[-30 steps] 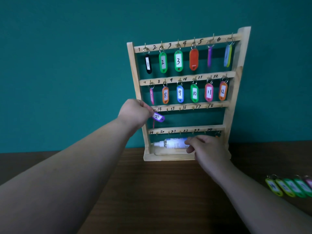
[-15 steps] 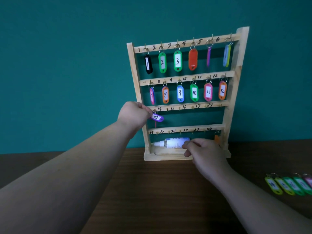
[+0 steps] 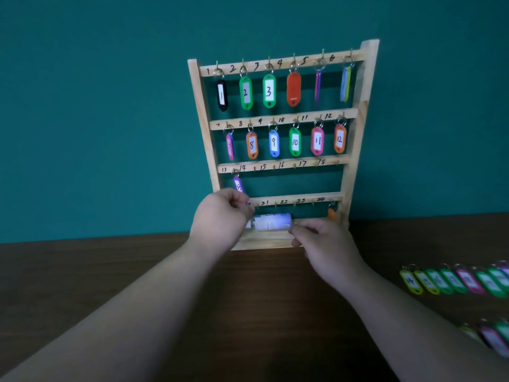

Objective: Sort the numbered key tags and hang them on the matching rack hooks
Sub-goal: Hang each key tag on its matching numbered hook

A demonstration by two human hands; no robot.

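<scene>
The wooden rack [image 3: 355, 150] stands against the teal wall, with tags on hooks 1 to 12. Purple tag 13 [image 3: 238, 183] hangs alone from the first hook of the third rail. My left hand [image 3: 220, 216] is just below it with fingers loosely curled, holding nothing; its fingertips are close to the tag's lower end. My right hand [image 3: 322, 244] is at the rack's base ledge, fingers loosely curled and fingertips at the ledge. An orange tag [image 3: 331, 213] hangs at the far right under 24. Several loose tags [image 3: 454, 281] lie in a row at the right.
A white bottle [image 3: 272, 221] lies on the rack's base ledge between my hands. A second group of tags [image 3: 493, 337] lies at the lower right edge. The dark wooden table [image 3: 261, 299] stretches toward me between my arms.
My left hand let go of purple tag 13, which now hangs from its hook, and dropped down below it. My right hand drew slightly back along the base.
</scene>
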